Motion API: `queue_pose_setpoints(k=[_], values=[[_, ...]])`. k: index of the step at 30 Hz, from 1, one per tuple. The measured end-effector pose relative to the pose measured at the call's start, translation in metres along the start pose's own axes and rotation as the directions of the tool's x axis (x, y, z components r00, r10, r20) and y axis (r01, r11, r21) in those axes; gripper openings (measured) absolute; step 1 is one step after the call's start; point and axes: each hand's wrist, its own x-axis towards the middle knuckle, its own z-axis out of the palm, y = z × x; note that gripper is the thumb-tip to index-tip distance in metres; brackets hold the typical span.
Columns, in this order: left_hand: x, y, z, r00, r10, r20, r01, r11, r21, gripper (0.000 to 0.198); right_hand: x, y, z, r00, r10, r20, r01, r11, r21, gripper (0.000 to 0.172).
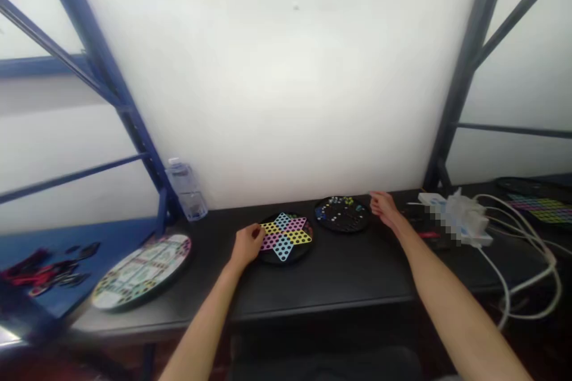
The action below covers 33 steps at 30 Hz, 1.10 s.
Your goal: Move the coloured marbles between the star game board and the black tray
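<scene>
Forearms point(201, 327) cross the table edge point(313, 303), hands apart: left hand point(248, 245) on a checkers board point(283, 237), right hand point(385, 209) beside a marble board point(342, 214).

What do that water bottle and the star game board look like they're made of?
The bottle looks like thin clear plastic: you can see through it, and its surface is glossy. The star board has a smooth, colourful printed surface with a slight sheen, possibly plastic or coated card; the picture can't settle which.
</scene>
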Motion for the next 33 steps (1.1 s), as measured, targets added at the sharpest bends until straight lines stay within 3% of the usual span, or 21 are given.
queue_pose_setpoints(k=[3,6,9,12,14,16,18,21,26,33], values=[[0.0,0.0,0.0,1.0,0.006,-0.006,-0.006,1.0,0.003,0.029,-0.004,-0.008,0.001,0.992,0.057,0.115,-0.09,0.946,0.31,0.02],[0.001,0.001,0.0,1.0,0.004,-0.003,-0.004,1.0,0.01,0.03,-0.006,-0.01,0.003,0.985,0.089,0.145,-0.14,0.909,0.392,0.032],[0.001,0.002,0.0,1.0,0.002,-0.003,-0.002,1.0,0.012,0.03,-0.007,-0.007,0.012,0.993,0.109,0.048,-0.118,0.952,0.281,0.045],[0.001,0.005,-0.001,1.0,-0.001,0.01,0.001,1.0,-0.01,0.028,-0.007,-0.002,0.021,0.982,-0.034,-0.184,0.02,0.997,-0.077,0.049],[0.0,0.007,-0.002,1.0,-0.001,0.016,0.001,1.0,-0.018,0.026,-0.007,0.0,0.022,0.949,-0.212,-0.232,0.091,0.892,-0.443,0.046],[-0.001,0.008,-0.002,1.0,0.003,0.017,-0.003,1.0,-0.02,0.024,-0.005,0.001,0.02,0.935,-0.328,-0.133,0.13,0.668,-0.733,0.04],[-0.001,0.008,-0.003,1.0,0.007,0.023,-0.007,1.0,-0.015,0.023,-0.003,0.001,0.017,0.949,-0.316,-0.022,0.135,0.468,-0.874,0.034],[-0.001,0.008,-0.003,0.999,0.013,0.03,-0.012,1.0,-0.006,0.022,-0.003,0.001,0.012,0.977,-0.207,0.044,0.107,0.302,-0.947,0.033],[-0.001,0.007,-0.003,0.999,0.014,0.028,-0.015,1.0,0.005,0.02,-0.007,0.001,0.007,0.986,-0.119,0.114,0.13,0.134,-0.982,0.04],[-0.002,0.007,-0.003,0.999,0.013,0.041,-0.013,1.0,-0.017,0.021,-0.005,0.001,0.007,0.976,-0.05,0.21,0.214,0.093,-0.972,0.036]])
